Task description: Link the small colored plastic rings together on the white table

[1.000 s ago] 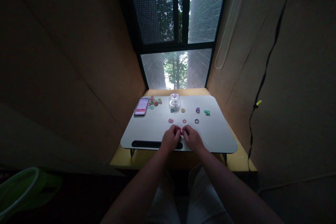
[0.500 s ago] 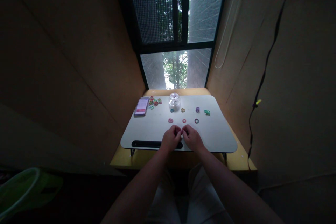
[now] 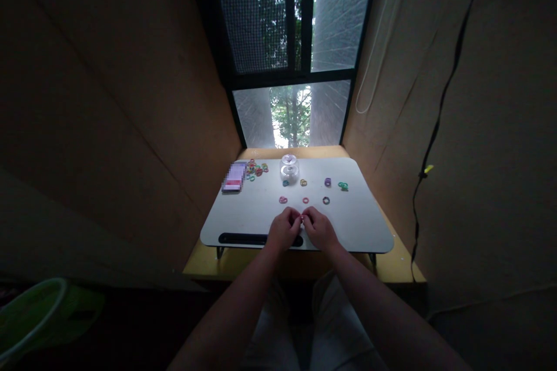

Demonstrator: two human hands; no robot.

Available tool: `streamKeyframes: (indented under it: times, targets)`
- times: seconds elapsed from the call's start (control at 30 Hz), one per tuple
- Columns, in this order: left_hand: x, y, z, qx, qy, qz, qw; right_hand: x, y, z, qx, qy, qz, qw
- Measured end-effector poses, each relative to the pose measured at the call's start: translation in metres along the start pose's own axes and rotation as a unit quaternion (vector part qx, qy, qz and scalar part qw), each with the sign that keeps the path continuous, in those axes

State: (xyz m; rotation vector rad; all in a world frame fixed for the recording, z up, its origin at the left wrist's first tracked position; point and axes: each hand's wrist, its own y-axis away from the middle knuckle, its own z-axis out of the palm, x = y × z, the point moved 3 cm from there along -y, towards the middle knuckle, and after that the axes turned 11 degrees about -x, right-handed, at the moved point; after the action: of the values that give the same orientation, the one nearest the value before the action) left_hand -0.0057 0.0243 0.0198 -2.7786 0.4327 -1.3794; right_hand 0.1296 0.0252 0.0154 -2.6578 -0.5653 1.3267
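My left hand [image 3: 284, 228] and my right hand [image 3: 319, 228] meet above the front half of the white lap table [image 3: 354, 223]. Thumbs and fingertips of both pinch a small reddish hair tie [image 3: 301, 218], mostly hidden by the fingers. Just beyond them lie a pink pair of hair ties [image 3: 283, 200], a single red-pink hair tie [image 3: 305, 200] and a dark hair tie [image 3: 326, 200]. Farther back are blue hair ties [image 3: 285, 183], yellow-brown hair ties [image 3: 303, 182], purple hair ties [image 3: 328, 182] and green hair ties [image 3: 343, 186].
A clear round jar [image 3: 289, 168] stands at the back of the table. To its left are a mixed pile of hair ties [image 3: 256, 169] and a phone [image 3: 234, 177]. A black slot [image 3: 241, 239] runs along the front edge. Walls flank both sides; a green basket [image 3: 52, 319] is low left.
Almost nothing differs. Both hands stay together in the same place, with only a slight shift of the fingertips around the small reddish hair tie.
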Motion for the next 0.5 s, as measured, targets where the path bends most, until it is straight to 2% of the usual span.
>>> streamKeyframes:
  times: [0.5]
  targets:
    - [-0.0041,-0.0026,0.0015,0.014,0.017,-0.006,1.000,0.0027,-0.0001,0.0033,-0.002,0.018,-0.005,1.000]
